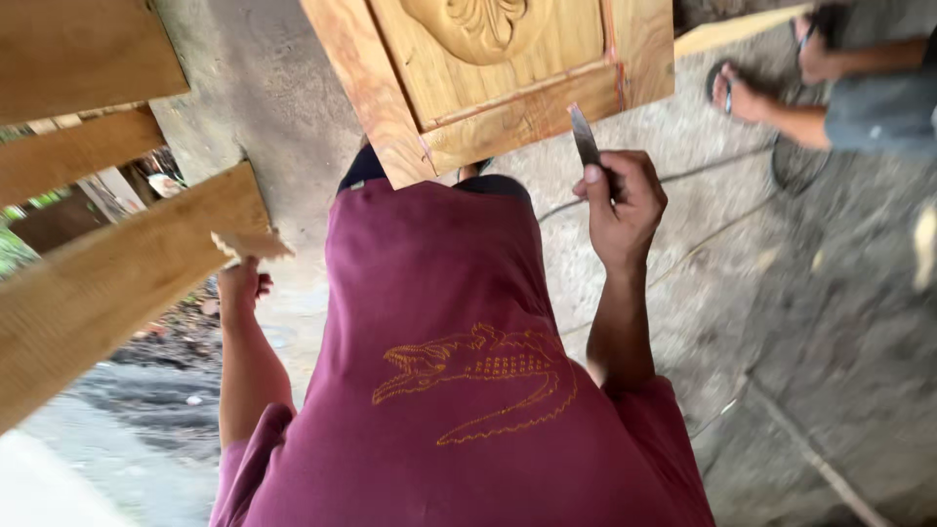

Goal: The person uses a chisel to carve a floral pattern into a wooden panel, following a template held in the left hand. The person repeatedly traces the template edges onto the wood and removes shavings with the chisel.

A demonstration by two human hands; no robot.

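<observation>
from the head camera, looking down past a maroon shirt (459,390), the right hand (625,200) is raised beside the lower corner of a carved wooden panel (508,68), its fingers curled tight around a flat metal chisel (586,139) whose blade points up at the panel's bottom rail without quite touching it. the left hand (239,283) hangs lower on the other side, fingertips pinched on a thin, ragged scrap of wood (252,244) that sits against the end of a pale plank (117,283). as for how far the work has come, the panel looks well advanced to me: the raised frame is moulded and a leaf-like carving fills the middle, so what is left seems to be trimming or cleaning along the lower edge, though no fresh cut can be made out there. counting: one carved panel, one chisel, one wood scrap, three planks slanting in at the left, one above another. on the rough concrete floor (839,322) run at least two thin cables (703,176). at the top right another person's foot in a sandal (737,93) and part of a leg show, well apart from both hands.
</observation>
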